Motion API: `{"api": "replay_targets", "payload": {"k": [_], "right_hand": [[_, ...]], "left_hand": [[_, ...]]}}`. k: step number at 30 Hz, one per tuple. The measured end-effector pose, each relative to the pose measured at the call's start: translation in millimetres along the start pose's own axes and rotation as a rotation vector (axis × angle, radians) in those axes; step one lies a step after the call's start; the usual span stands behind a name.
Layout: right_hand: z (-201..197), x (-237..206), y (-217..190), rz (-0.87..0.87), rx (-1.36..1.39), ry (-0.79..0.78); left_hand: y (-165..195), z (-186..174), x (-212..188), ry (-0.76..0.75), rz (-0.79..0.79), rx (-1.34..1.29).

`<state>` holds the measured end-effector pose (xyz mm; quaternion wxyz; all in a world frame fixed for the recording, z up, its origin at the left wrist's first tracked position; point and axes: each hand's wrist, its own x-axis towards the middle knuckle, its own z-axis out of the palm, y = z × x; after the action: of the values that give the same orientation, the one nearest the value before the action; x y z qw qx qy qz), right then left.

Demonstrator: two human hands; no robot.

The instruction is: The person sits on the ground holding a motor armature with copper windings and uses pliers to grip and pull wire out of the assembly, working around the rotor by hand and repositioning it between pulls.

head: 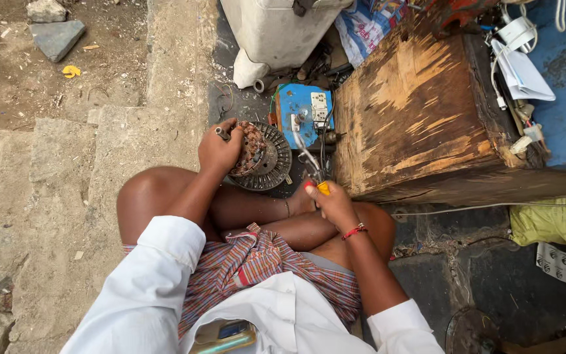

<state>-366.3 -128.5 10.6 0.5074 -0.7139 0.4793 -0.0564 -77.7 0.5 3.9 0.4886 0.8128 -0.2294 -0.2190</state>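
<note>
I sit cross-legged on the ground. My left hand grips a round fan motor stator with copper windings, holding it tilted by its shaft above my knee. My right hand is closed on a thin tool with a yellow and red handle; its metal tip points up toward the motor's right edge. A red thread band circles my right wrist.
A blue switch board with sockets lies just beyond the motor. A big worn wooden box stands to the right, papers and cables on top. A white container stands behind. Stone slabs lie to the left.
</note>
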Motion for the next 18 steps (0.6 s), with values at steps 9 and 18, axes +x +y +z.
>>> {"api": "replay_targets", "payload": {"k": [9,18], "right_hand": [[-26,-20,27,0.02,-0.123,-0.121],[-42,-15,45,-0.246,-0.26,-0.105]], "left_hand": [[-7,52,21,-0.079,0.375,0.437],[-14,82,34,-0.241,0.644,0.576]]}}
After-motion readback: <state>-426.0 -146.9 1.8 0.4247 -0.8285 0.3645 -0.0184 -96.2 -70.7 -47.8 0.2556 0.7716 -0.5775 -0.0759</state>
